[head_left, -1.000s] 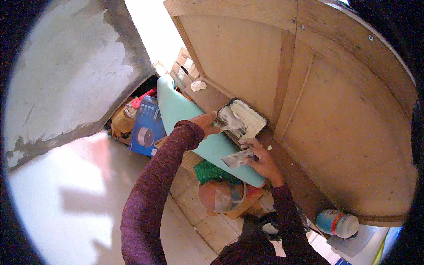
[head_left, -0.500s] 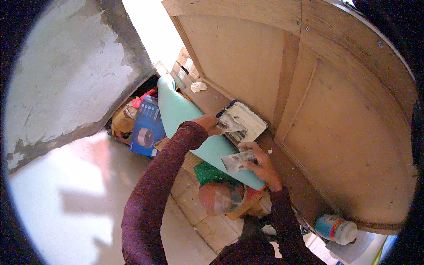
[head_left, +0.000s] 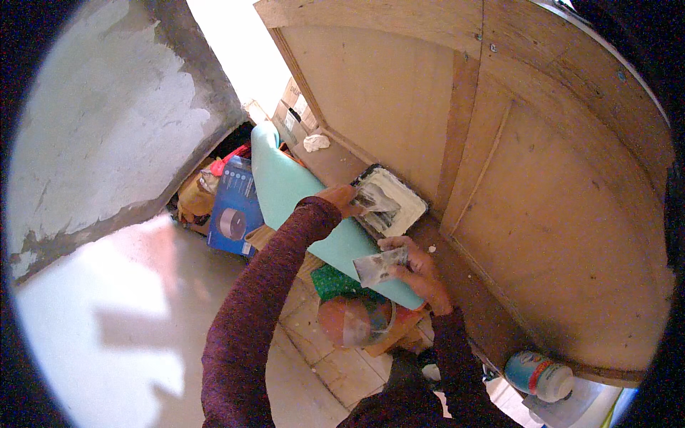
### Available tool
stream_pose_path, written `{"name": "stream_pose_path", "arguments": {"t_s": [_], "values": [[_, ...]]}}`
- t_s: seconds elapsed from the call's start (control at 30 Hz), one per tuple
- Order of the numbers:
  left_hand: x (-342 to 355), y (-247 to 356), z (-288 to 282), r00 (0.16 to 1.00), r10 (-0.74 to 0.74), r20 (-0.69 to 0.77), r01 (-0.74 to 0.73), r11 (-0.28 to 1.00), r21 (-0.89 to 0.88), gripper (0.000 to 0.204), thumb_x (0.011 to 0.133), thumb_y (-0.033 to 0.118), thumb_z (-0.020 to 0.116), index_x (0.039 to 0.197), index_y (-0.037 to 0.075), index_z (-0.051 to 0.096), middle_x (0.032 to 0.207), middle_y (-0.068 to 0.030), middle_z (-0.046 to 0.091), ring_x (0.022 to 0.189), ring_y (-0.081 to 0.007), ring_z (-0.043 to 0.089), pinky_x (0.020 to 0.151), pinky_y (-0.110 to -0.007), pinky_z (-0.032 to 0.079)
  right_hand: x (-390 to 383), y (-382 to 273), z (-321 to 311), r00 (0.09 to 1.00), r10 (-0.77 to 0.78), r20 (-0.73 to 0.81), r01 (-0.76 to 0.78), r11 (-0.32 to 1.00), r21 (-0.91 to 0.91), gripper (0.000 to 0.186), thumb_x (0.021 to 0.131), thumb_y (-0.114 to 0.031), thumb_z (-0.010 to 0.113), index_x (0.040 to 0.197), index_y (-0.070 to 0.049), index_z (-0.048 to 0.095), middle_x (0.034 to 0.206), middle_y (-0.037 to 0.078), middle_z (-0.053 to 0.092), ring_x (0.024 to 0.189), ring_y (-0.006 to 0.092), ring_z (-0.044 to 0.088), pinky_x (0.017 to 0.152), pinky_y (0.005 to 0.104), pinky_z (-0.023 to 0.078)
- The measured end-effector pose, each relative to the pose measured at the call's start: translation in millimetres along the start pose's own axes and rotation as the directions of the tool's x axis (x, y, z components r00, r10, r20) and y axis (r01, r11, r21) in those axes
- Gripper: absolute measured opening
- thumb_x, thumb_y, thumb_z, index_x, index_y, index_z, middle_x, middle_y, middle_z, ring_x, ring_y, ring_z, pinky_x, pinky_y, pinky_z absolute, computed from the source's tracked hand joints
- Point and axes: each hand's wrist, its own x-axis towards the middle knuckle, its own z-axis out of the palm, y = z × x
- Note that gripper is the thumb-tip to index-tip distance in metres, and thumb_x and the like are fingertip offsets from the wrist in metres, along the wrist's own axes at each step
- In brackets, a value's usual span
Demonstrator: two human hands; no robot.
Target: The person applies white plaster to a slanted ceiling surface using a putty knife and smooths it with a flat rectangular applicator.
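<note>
A dark-rimmed rectangular tray (head_left: 415, 215) holds cream-white putty, with a dark scraped patch showing on its bottom. My left hand (head_left: 341, 200) is closed at the tray's near left side. It grips a putty-smeared scraper (head_left: 372, 197) whose blade lies in the tray; the handle is hidden by the fingers. Nearer me, my right hand (head_left: 422, 277) is closed on a second flat scraper (head_left: 378, 267), its wide blade pointing left and streaked with white and grey. That blade is over the rolled mint-green sheet (head_left: 289, 187).
Brown wooden panelling (head_left: 385, 93) curves along the right behind the tray. A blue-labelled white jar (head_left: 539, 376) lies at lower right. Left of the sheet are a blue box (head_left: 234, 207) and a patchy plastered wall (head_left: 121, 107). A clear round container (head_left: 364, 321) sits below.
The left scraper has shifted in the tray, and more of the dark bottom shows through the putty. My right hand keeps its scraper in nearly the same place.
</note>
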Motion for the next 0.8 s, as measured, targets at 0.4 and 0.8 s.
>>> {"name": "stream_pose_path", "arguments": {"t_s": [0.4, 0.8], "values": [[12.7, 3.5, 15.9, 0.987, -0.003, -0.163, -0.02, 0.99, -0.137, 0.051, 0.083, 0.045, 0.066, 0.101, -0.002, 0.06, 0.098, -0.0252, 0.065, 0.1, -0.042, 0.062, 0.089, -0.049, 0.048, -1.0, -1.2, -2.1, 0.999, -0.005, 0.045, 0.003, 0.999, 0.041, 0.039, 0.089, -0.014, 0.064, 0.125, -0.001, 0.054, 0.123, 0.003, 0.055, 0.114, 0.0153, 0.055, 0.099, 0.0302, 0.044], [-32.2, 11.7, 22.0, 0.909, -0.114, -0.402, 0.022, 0.974, -0.227, 0.059, 0.079, 0.033, 0.075, 0.117, 0.0, 0.045, 0.103, -0.0263, 0.063, 0.098, -0.0452, 0.061, 0.083, -0.051, 0.048, -13.1, 46.5, -21.9, 0.991, 0.112, -0.071, -0.083, 0.944, 0.319, 0.033, 0.084, -0.009, 0.066, 0.115, 0.001, 0.062, 0.112, 0.008, 0.066, 0.099, 0.0195, 0.064, 0.092, 0.0349, 0.05]]}}
